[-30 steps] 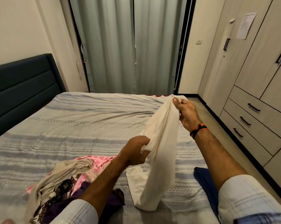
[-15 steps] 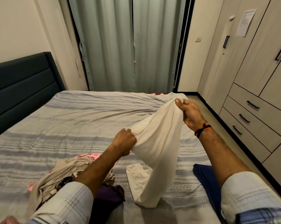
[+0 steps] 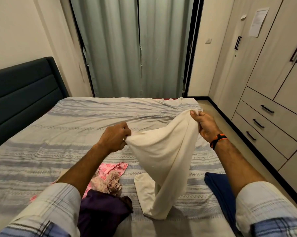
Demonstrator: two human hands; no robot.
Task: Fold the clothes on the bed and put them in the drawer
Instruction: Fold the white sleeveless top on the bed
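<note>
A cream garment (image 3: 163, 154) hangs stretched between both hands above the bed (image 3: 59, 134), its lower end trailing on the striped cover. My left hand (image 3: 114, 138) grips its left edge. My right hand (image 3: 205, 124) pinches the upper right corner, higher and farther away. Under my left forearm lies a pile of clothes: a pink patterned piece (image 3: 112, 168), a crumpled beige piece (image 3: 106, 183) and a dark purple one (image 3: 101, 211). A dark blue garment (image 3: 219, 189) lies at the bed's right edge. The wardrobe drawers (image 3: 265, 124) at the right are closed.
A dark padded headboard (image 3: 21, 89) runs along the left. Grey curtains (image 3: 132, 48) hang behind the bed. A narrow strip of floor (image 3: 229, 134) separates the bed from the wardrobe, whose doors (image 3: 281, 48) carry black handles and a taped paper.
My left hand has risen and moved left and away, spreading the cream garment wider. My right hand has stayed near the far right corner.
</note>
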